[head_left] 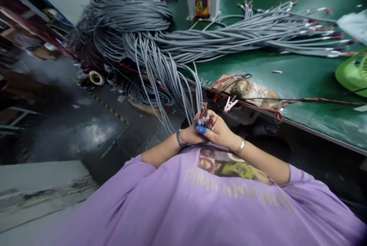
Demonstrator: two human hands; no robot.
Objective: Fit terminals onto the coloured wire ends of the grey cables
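Note:
Close in front of my body, my left hand (191,134) and my right hand (223,132) meet. Both are closed around a bunch of stripped cable ends (204,116) with thin red and dark wires sticking up. My right thumb wears a blue cover (200,129) and presses against the bunch. Grey cables (164,72) drape from the table edge toward my left hand. How the bunch is split between my two palms is hidden by the fingers.
More grey cables (229,39) lie along the green table (304,81), with coils (134,15) piled at its left. Along the near edge are a pink clip (230,104), a taped brown bundle (255,91) and red-black wires. A green basket (354,72) stands right.

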